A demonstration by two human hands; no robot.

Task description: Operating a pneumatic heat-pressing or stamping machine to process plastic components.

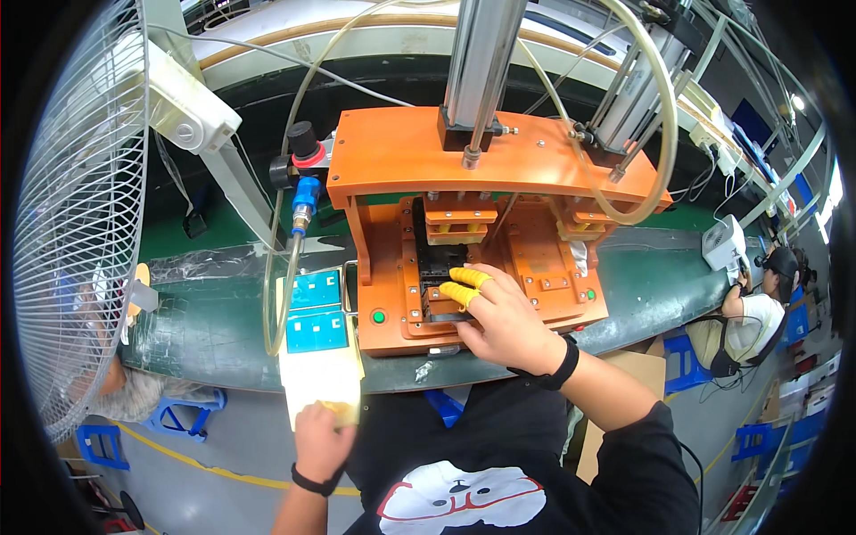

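Note:
An orange pneumatic press (406, 134) stands on the green bench in front of me. My right hand (508, 321), with yellow finger covers on two fingers, reaches into its left station. Those fingers stretch over a black fixture (434, 254), and the thumb is apart near its front end. Whether they touch a part there is hard to tell. My left hand (323, 441) is closed at the near end of a white sheet (321, 379), with some yellow at the fingers; what it holds, if anything, is hidden. Two blue pieces with small white marks (316, 332) lie on the sheet.
A large wire-caged fan (80, 214) stands at the left. Hoses and a blue-fitted air regulator (306, 192) sit beside the press. Green buttons (378, 316) are on its front corners. A person (758, 312) sits at the right, near a small white fan (724, 242). Blue stools (183, 415) stand below.

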